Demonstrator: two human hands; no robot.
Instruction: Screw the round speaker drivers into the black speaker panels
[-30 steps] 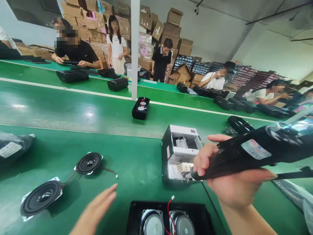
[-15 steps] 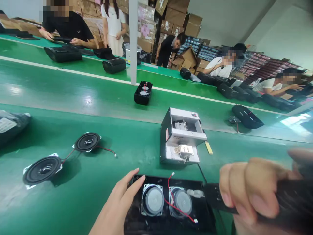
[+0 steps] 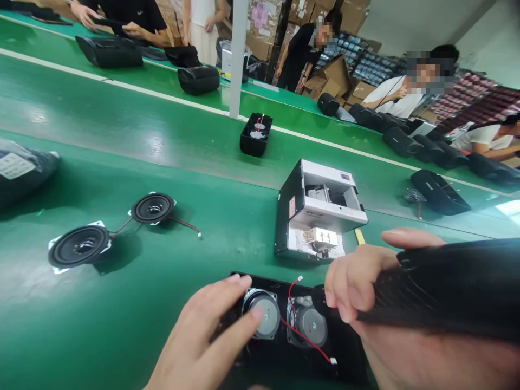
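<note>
The left hand (image 3: 203, 330) was held loosely spread over the left speaker (image 3: 270, 320), with no grip visible, and that speaker could be nudged askew if leaned on. It and the right speaker (image 3: 312, 327) were contained, backs upward, in the black housing (image 3: 298, 368), where the loose red wire (image 3: 314, 348) could be snagged by the black driver (image 3: 455, 287), which was wrapped by the right hand (image 3: 357, 287).

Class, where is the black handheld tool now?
At the head view's lower right, the tool is in the right hand, nose beside the right speaker in the black case.
</note>
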